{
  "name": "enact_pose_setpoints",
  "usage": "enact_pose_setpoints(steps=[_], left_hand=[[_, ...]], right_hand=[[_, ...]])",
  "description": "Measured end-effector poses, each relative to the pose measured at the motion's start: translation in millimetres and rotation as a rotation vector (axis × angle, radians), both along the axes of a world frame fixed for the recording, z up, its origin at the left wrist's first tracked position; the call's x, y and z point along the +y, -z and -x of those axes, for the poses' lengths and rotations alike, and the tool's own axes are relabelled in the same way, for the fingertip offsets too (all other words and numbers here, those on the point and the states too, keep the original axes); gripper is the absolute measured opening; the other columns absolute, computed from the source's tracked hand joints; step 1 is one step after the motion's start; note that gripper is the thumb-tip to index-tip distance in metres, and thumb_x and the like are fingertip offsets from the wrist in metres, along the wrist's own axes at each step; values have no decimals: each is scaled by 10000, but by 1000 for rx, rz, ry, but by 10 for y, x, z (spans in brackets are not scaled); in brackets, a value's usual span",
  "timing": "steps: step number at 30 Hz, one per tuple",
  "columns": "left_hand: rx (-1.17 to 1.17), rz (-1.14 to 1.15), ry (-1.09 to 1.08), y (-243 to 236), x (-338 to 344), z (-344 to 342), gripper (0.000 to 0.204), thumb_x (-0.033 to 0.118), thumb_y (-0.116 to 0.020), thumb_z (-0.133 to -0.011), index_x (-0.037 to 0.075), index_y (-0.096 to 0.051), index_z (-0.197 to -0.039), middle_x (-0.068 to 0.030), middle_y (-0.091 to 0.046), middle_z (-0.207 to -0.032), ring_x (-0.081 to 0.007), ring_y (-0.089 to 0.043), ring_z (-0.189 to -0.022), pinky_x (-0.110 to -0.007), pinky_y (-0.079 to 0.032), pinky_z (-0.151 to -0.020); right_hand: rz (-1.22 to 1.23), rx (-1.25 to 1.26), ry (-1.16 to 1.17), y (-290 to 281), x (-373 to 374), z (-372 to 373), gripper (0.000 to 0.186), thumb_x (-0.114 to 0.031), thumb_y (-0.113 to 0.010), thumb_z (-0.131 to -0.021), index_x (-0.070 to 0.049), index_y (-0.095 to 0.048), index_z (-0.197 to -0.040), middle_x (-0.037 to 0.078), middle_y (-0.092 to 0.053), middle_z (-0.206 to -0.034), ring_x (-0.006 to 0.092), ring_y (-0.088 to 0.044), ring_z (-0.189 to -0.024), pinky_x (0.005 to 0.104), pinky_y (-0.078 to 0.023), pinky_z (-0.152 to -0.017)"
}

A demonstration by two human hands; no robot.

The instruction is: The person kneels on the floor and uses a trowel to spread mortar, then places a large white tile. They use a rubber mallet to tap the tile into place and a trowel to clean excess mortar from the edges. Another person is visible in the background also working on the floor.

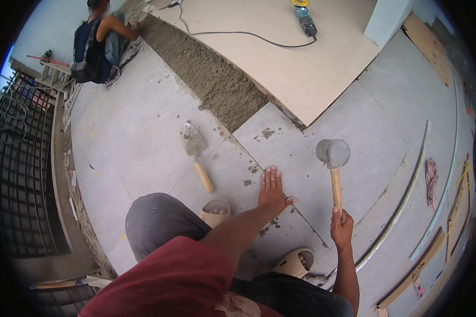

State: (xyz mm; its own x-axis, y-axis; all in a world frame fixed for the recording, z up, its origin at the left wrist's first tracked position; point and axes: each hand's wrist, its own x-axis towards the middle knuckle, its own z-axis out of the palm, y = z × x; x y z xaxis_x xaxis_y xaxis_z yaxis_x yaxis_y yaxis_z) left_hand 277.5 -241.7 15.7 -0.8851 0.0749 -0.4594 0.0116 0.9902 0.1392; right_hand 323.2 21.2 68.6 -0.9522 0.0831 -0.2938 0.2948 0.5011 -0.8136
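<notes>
Across a partly tiled room, large grey tiles make up the floor [127, 121], specked with mortar near its middle. At the far side lies a broad beige surface [280, 68], and along its left edge runs a strip of rough mortar [211, 79]. A dark grille [21, 174] fills the left, with another person [92, 50] crouched beyond it by the strip. The mallet [335, 177] is right of centre, above the grey tiles; its long axis runs away from the wearer, grey head farthest, handle toward the body, the head's barrel lying crosswise. A trowel [193, 141] rests to the left, blade away, tilted leftward. The right hand [341, 227] is wrapped around the mallet's handle end; the left hand [272, 193] lies palm down at a tile joint, thumb spread, grasping nothing.
</notes>
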Motion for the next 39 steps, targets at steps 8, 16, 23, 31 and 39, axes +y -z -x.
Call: enact_pose_setpoints(steps=[8,16,23,31,39], left_hand=[[41,123,-213,-52,-376,355,1148,814,-327,-885,-79,-53,-1554,-254,-2,-1642,-381,32,-1530,-485,11,-1236],[-33,161,-178,-53,-522,434,1133,813,-298,-892,-61,-30,-1561,-243,15,-1647,-364,35,-1534,-469,6,-1238],[-25,177,-194,-2,-557,430,1157,818,-324,-883,-79,-31,-1554,-262,21,-1640,-378,34,-1531,-464,1,-1238],[-30,173,-195,118,-497,437,1192,819,-369,-870,-96,-14,-1546,-266,30,-1638,-376,57,-1530,-465,6,-1237],[-45,177,-118,-30,-443,475,1213,841,-367,-852,-81,-5,-1552,-278,44,-1633,-386,70,-1527,-488,6,-1231]], right_hand=[[230,-2,61,-870,-274,28,481,-459,-529,-1022,-53,-517,-765,-26,-459,-560,48,-417,-472,238,-332,-428],[104,230,-106,-253,-465,-40,475,-417,-504,-1030,-14,-539,-781,8,-471,-539,101,-477,-497,291,-376,-474],[84,-58,-32,-474,-455,197,471,-402,-561,-1010,-6,-533,-756,94,-469,-538,169,-498,-495,339,-399,-496],[-108,-204,-120,129,-310,-59,556,-489,-560,-988,18,-560,-761,166,-539,-582,310,-552,-501,395,-431,-521],[41,-147,-6,-337,-340,-46,600,-523,-533,-995,29,-594,-767,151,-536,-562,228,-516,-514,390,-419,-525]])
